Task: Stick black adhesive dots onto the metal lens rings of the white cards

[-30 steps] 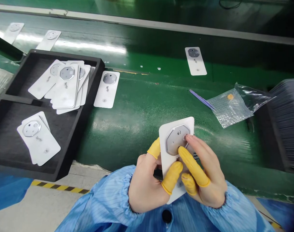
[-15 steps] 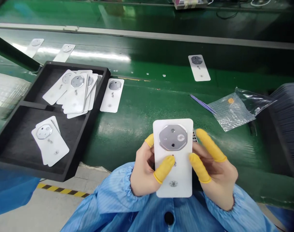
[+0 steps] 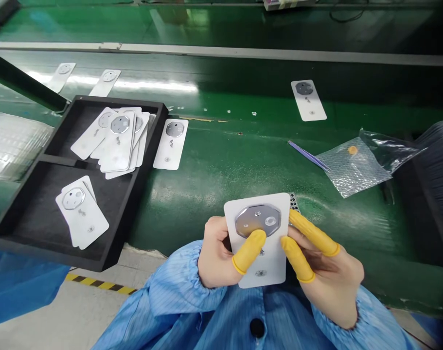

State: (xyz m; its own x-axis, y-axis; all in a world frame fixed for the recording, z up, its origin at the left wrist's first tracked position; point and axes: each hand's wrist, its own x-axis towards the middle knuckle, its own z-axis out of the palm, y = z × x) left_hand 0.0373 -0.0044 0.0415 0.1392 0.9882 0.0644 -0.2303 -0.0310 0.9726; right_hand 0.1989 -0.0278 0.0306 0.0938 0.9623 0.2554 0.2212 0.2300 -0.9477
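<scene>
A white phone back cover (image 3: 268, 267) with a grey octagonal camera plate is held up in front of my chest, its upper edge tipped. My left hand (image 3: 221, 257) grips its left side, the yellow-cotted thumb lying over the lower part of the octagon and the other fingers hidden behind. At the right edge my right hand (image 3: 327, 262) pinches the cover between yellow-cotted thumb and fingers. A perforated metal piece (image 3: 293, 201) shows partly from behind the cover.
Left stands a black divided tray (image 3: 114, 243) with several similar covers. One cover (image 3: 170, 145) lies beside it, another (image 3: 309, 101) further back. Purple tweezers (image 3: 307, 154) and a bubble-wrap bag (image 3: 354, 170) lie right, near dark stacked sheets (image 3: 438, 180). Clear trays (image 3: 13, 146) sit far left.
The cover has tilted and turned slightly in my hands. My left thumb has moved up onto the octagon, and my right fingers have closed in on the edge. The view has shifted slightly.
</scene>
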